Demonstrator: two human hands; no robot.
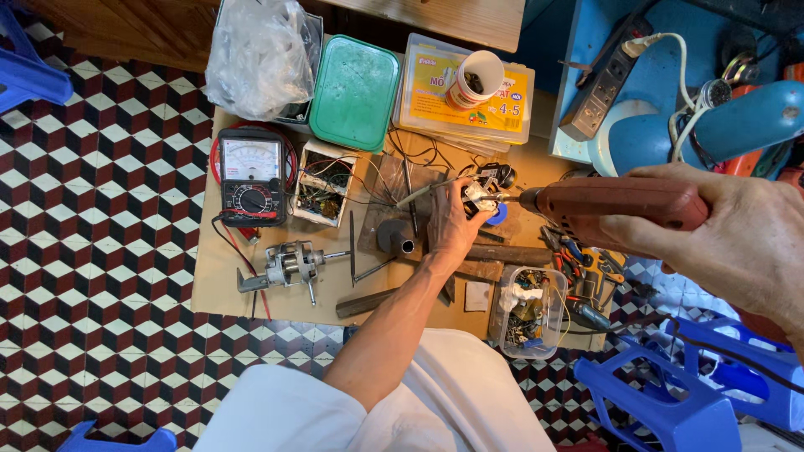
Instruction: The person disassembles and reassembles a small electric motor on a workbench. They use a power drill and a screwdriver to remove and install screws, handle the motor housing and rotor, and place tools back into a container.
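At frame centre, the left hand (452, 226) clamps a small black-and-white part (480, 197) against the table (219, 276). The right hand (720, 234) is wrapped around a red drill (620, 205), whose bit should stay square to the part, fingers clear.

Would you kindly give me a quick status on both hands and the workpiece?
Left hand clamps small black-and-white part on the board. Right hand grips red drill, bit at the part. Grey tube and loose wires close beside.
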